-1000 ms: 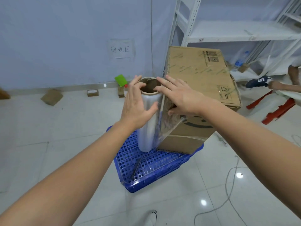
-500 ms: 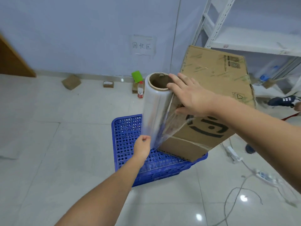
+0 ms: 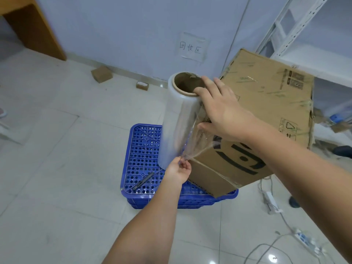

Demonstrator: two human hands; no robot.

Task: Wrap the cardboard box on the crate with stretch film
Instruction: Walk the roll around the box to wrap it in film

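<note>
I see the upright film roll (image 3: 179, 121) at frame centre, my right hand (image 3: 222, 113) gripping its top, my left hand (image 3: 178, 171) pinching the loose film below, the cardboard box (image 3: 266, 119) on the crate (image 3: 144, 153) immediately right.

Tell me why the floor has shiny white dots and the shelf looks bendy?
Head view: the dots are lamp glare on the glossy floor tiles; the wide-angle lens bows the shelf rack near the edge; the stretch film roll also glints, and the far right edge looks smeared.

The left hand (image 3: 178, 171) now pinches the film's loose edge (image 3: 192, 149).
</note>
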